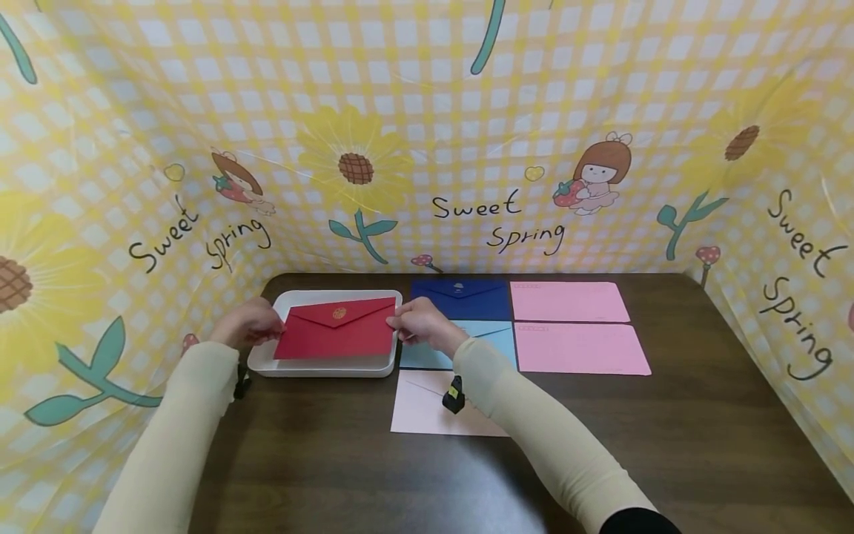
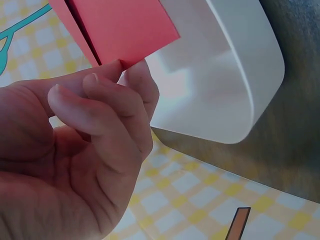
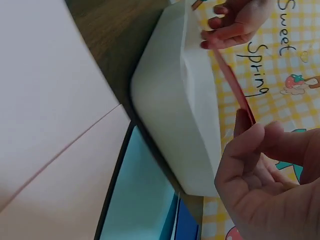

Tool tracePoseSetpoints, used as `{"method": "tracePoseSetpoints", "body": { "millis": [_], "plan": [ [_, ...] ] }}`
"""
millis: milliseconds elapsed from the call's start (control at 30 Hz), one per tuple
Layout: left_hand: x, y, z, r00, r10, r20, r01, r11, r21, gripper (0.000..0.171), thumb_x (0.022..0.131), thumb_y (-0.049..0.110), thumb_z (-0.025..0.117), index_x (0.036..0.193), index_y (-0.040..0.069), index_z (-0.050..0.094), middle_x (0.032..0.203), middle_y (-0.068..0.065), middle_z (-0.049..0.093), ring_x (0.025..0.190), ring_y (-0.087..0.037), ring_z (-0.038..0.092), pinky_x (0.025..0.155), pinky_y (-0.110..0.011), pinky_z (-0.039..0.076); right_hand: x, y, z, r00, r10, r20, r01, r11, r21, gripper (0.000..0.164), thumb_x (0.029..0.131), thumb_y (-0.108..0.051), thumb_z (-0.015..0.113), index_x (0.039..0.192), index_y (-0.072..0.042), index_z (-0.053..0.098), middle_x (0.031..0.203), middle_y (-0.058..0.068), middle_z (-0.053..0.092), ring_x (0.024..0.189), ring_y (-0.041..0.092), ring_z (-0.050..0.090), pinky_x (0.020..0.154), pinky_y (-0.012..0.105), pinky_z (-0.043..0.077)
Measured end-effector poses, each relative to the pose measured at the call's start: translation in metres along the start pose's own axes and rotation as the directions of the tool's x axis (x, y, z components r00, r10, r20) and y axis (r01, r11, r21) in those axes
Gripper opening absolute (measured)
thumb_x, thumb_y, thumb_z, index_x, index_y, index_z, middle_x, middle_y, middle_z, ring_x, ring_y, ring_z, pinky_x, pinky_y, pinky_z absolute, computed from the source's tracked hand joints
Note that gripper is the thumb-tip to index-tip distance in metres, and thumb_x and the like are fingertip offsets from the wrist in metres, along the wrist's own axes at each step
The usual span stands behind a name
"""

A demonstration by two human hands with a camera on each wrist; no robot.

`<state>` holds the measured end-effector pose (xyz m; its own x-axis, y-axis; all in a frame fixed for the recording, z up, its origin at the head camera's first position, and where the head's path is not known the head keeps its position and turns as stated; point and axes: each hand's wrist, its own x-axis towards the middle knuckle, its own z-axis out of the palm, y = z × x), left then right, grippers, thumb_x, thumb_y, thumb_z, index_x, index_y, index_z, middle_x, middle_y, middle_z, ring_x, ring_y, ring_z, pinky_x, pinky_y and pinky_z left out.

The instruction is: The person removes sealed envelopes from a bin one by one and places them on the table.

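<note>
A red envelope (image 1: 336,334) with a gold seal on its flap is held over the white tray (image 1: 360,369). My left hand (image 1: 248,323) pinches its left end between thumb and fingers, as the left wrist view shows with the envelope's red corner (image 2: 127,30). At the opposite end my right hand (image 1: 427,325) pinches the other edge. Seen edge-on in the right wrist view, the red envelope (image 3: 232,82) spans between both hands, above the tray's wall (image 3: 165,100). Part of the tray's inside is hidden under the envelope.
Right of the tray lie a dark blue envelope (image 1: 460,302), a light blue envelope (image 1: 427,356) and a pale pink envelope (image 1: 420,408), partly covered by my right arm. Two pink envelopes (image 1: 567,302) lie farther right. A checked cloth (image 1: 427,89) hangs round the brown table (image 1: 707,415).
</note>
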<state>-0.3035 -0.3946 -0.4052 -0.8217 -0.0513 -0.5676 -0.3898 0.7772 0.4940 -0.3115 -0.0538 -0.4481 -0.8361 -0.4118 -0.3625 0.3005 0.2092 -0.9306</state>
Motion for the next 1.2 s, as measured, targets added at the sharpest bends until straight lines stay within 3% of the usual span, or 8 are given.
{"method": "tracePoseSetpoints", "body": {
  "millis": [200,400,533,700,867,1067,1200],
  "plan": [
    [0.0,0.0,0.0,1.0,0.015,-0.003,-0.015,1.0,-0.006,0.023,0.1,0.004,0.057,0.082,-0.004,0.069,0.063,0.0,0.057,0.052,-0.006,0.048,0.053,-0.019,0.044,-0.003,0.005,0.0,1.0,0.003,-0.03,-0.004,1.0,-0.024,0.017,0.103,-0.014,0.07,0.091,-0.002,0.074,0.079,0.011,0.062,0.056,0.015,0.05,0.052,0.026,0.043],
    [-0.002,0.002,0.003,0.999,0.034,-0.004,-0.034,0.999,-0.032,0.022,0.098,0.003,0.057,0.078,-0.001,0.066,0.064,-0.001,0.057,0.054,-0.007,0.048,0.053,-0.02,0.044,-0.002,0.011,-0.002,1.0,0.002,0.003,-0.002,0.999,-0.044,0.02,0.104,-0.015,0.069,0.088,-0.003,0.072,0.077,0.012,0.057,0.051,0.014,0.046,0.048,0.024,0.032],
    [-0.003,0.002,0.005,0.999,0.046,-0.004,-0.046,0.998,-0.041,0.02,0.098,0.003,0.057,0.081,-0.002,0.066,0.066,-0.002,0.057,0.055,-0.009,0.048,0.054,-0.02,0.044,-0.002,0.015,-0.004,1.0,-0.005,0.023,0.006,0.999,-0.05,0.021,0.104,-0.014,0.068,0.086,-0.003,0.071,0.086,0.018,0.064,0.051,0.014,0.045,0.047,0.024,0.031],
    [-0.003,0.002,0.006,0.997,0.08,0.007,-0.079,0.996,-0.045,0.015,0.098,0.002,0.054,0.089,-0.003,0.066,0.068,-0.003,0.056,0.057,-0.01,0.049,0.055,-0.021,0.044,-0.003,0.017,-0.007,1.0,-0.009,0.0,0.009,0.998,-0.064,0.023,0.104,-0.014,0.067,0.086,-0.001,0.073,0.098,0.023,0.07,0.052,0.014,0.044,0.048,0.025,0.03],
    [-0.006,0.008,0.007,0.995,0.102,0.014,-0.102,0.994,-0.028,0.015,0.099,0.0,0.052,0.101,-0.007,0.065,0.072,-0.005,0.059,0.062,-0.013,0.051,0.056,-0.022,0.043,-0.002,0.02,-0.012,1.0,-0.009,-0.006,0.009,0.998,-0.055,0.03,0.104,-0.012,0.066,0.075,-0.003,0.065,0.082,0.015,0.06,0.052,0.014,0.041,0.048,0.025,0.027],
    [-0.011,0.01,0.009,0.991,0.131,0.028,-0.129,0.991,-0.046,0.028,0.106,0.006,0.051,0.122,-0.013,0.064,0.086,-0.007,0.066,0.07,-0.015,0.058,0.061,-0.025,0.046,-0.004,0.021,-0.018,1.0,-0.01,-0.016,0.01,0.999,-0.039,0.041,0.104,-0.011,0.065,0.066,-0.008,0.051,0.07,0.005,0.049,0.052,0.015,0.036,0.049,0.027,0.025],
    [-0.015,0.011,0.011,0.986,0.165,0.036,-0.163,0.985,-0.058,0.036,0.107,0.007,0.051,0.135,-0.016,0.057,0.094,-0.008,0.069,0.077,-0.017,0.063,0.064,-0.028,0.05,-0.005,0.021,-0.021,1.0,-0.007,-0.022,0.006,0.999,-0.043,0.042,0.105,-0.012,0.065,0.066,-0.01,0.05,0.065,0.002,0.043,0.052,0.015,0.036,0.05,0.027,0.025]
  ]
}}
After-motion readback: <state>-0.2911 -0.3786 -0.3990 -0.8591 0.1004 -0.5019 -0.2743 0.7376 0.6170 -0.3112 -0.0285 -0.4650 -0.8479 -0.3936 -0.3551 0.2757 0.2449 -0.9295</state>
